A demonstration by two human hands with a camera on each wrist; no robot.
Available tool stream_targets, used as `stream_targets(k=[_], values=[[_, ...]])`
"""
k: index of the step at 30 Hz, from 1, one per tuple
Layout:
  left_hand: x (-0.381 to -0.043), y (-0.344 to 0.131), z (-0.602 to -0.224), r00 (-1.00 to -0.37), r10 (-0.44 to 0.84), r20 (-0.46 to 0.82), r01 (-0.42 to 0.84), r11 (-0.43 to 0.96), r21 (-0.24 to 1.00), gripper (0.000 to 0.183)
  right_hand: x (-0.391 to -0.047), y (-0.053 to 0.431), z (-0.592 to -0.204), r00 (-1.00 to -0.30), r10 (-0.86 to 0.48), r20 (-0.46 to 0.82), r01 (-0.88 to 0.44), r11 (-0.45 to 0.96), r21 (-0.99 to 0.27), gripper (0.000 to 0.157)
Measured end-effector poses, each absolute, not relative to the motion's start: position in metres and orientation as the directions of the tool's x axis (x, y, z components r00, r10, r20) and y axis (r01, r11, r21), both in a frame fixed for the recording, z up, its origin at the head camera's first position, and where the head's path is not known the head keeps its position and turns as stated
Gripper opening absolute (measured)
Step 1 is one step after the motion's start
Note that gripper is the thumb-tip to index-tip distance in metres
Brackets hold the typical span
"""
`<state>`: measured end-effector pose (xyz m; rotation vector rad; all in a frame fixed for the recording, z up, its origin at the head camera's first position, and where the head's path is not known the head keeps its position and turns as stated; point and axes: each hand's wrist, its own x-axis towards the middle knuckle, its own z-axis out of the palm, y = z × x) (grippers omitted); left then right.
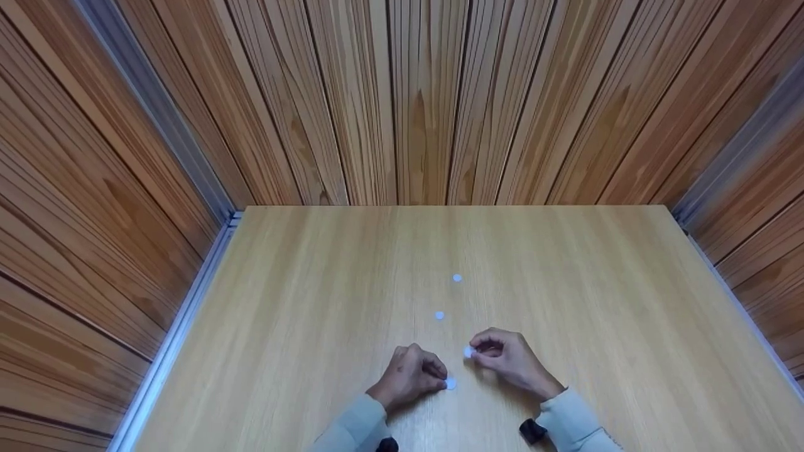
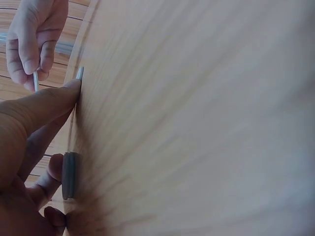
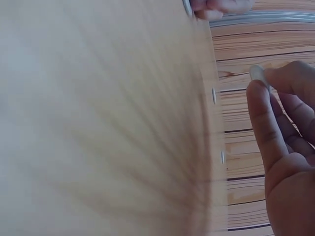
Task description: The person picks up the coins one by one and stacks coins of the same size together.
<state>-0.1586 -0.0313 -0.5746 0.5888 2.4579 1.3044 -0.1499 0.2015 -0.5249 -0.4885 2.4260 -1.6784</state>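
Near the front of the wooden table, my left hand (image 1: 411,375) holds the edge of a small round white disc (image 1: 451,383) between thumb and fingertip. The left wrist view shows that disc (image 2: 80,73) standing out past the fingertips, close to the tabletop. Farther right, my right hand (image 1: 510,359) pinches another white disc (image 1: 468,352) between thumb and index finger. In the right wrist view this disc (image 3: 257,73) is held above the table. Beside the curled lower fingers of the left hand sits a dark, layered round piece (image 2: 70,175), hidden in the head view.
Two more white discs lie ahead of the hands, a nearer one (image 1: 440,315) and a farther one (image 1: 457,277). The pale wooden table (image 1: 301,282) is bounded by metal rails (image 1: 179,342) and plank walls (image 1: 421,113) at the back and sides.
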Motion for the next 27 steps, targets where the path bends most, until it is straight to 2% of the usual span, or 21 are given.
stream_targets(k=[16,27], values=[[-0.160,-0.030,-0.575,-0.877,0.472,-0.084,0.200,0.519,0.831,0.016,-0.135,0.196,-0.540,-0.909,-0.416,0.036,-0.163,0.275,-0.947,0.014],[-0.160,-0.031,-0.575,-0.873,0.482,-0.078,0.214,0.521,0.827,0.015,-0.133,0.192,-0.541,-0.895,-0.444,0.037,-0.178,0.280,-0.943,0.008]])
